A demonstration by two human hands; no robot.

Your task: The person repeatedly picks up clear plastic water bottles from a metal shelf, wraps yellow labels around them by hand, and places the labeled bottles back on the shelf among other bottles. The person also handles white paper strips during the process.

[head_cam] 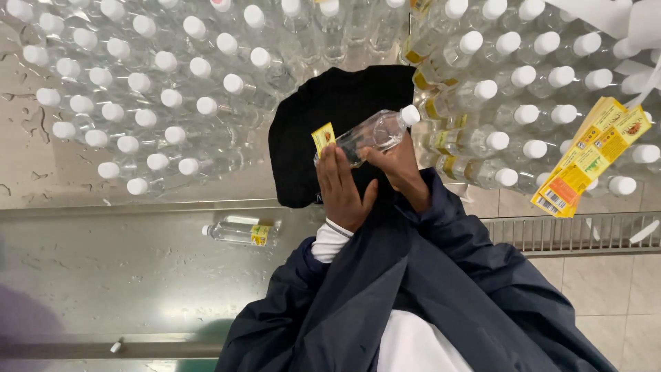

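We find both hands raised above the wet tabletop (103,275), sharing one clear bottle (368,134) with a white cap. Its long axis runs from lower left to upper right, cap end up and to the right. The left hand (341,186) lies against the base end, fingers extended, pressing a small yellow label (323,136) there. The right hand (403,169) curls around the body nearer the cap. Unlabelled bottles (138,83) stand massed left, labelled bottles (496,138) right, and one labelled bottle (241,232) lies alone.
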